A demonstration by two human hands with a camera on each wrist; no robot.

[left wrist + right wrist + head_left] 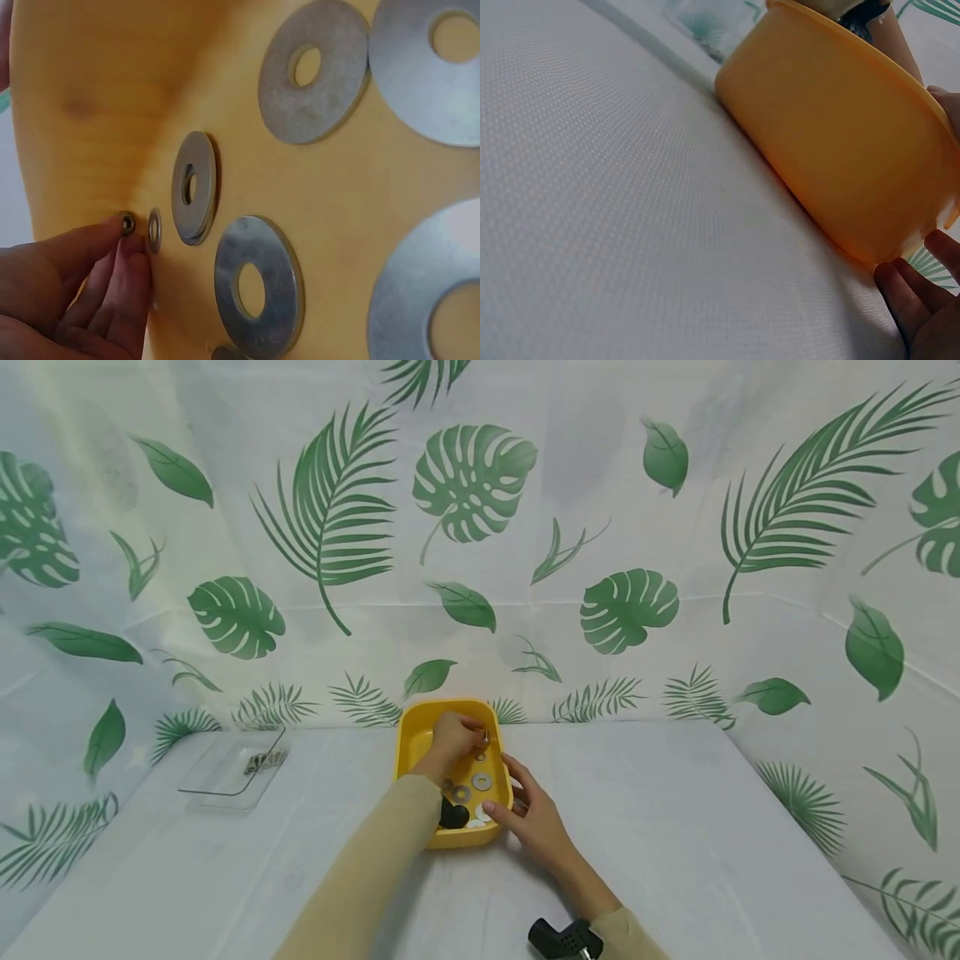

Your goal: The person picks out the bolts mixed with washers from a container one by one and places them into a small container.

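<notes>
A yellow plastic tray stands on the white table and holds flat metal washers of several sizes. My left hand reaches into its far part. Between thumb and fingertips that hand pinches a small round metal piece with a hole, like a small nut. Close beside the fingertips is a thin small washer, with larger washers further off. My right hand grips the tray's right side, thumb over the rim, fingers against the outer wall.
A clear plastic box with small metal parts inside stands at the left of the table. White round pieces lie at the tray's near end. A leaf-patterned curtain hangs right behind the table.
</notes>
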